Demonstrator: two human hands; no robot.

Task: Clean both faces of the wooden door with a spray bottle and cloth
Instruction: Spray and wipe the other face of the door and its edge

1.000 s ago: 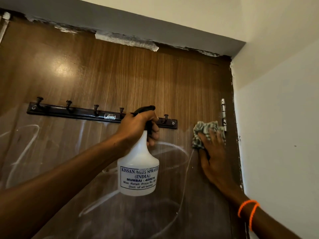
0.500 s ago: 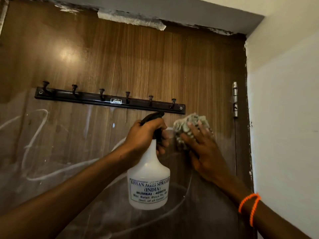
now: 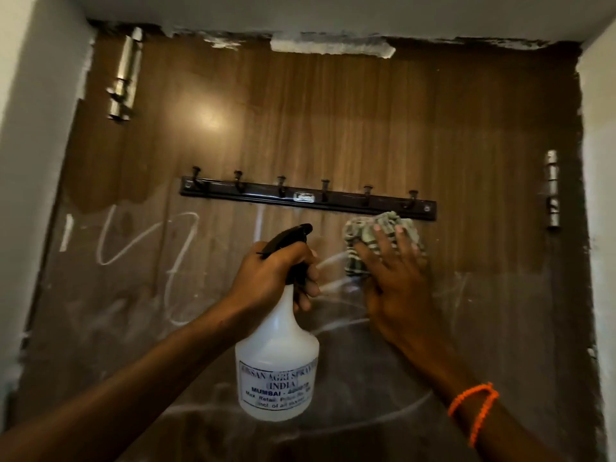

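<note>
Nearest to you, your left hand (image 3: 273, 275) curls around the neck of the spray bottle (image 3: 277, 355), fingers wrapped under the black trigger head. You hold it there, I'd judge, so a finger stays on the trigger while the weight hangs below your fist. The bottle's long axis runs nearly vertical, base down towards you, and its nozzle points up and to the right, at the door and roughly at the patch beside the cloth.

Just beyond, your right hand (image 3: 396, 281) lies flat with fingers spread straight, pressing the bunched checked cloth (image 3: 366, 231) against the wooden door (image 3: 333, 121). The open palm probably spreads pressure over the whole wad. An orange bracelet (image 3: 473, 411) circles that wrist.

The cloth sits just below the right end of the black hook rail (image 3: 306, 198), touching or nearly touching its lower edge. Below the rail the face looks dull, with white smeared streaks; above it the wood is browner and glossier, so the upper part seems yet to be wiped.

Farthest off, a metal hinge (image 3: 551, 188) stands at the right edge and a bolt (image 3: 125, 75) near the top left corner.
</note>
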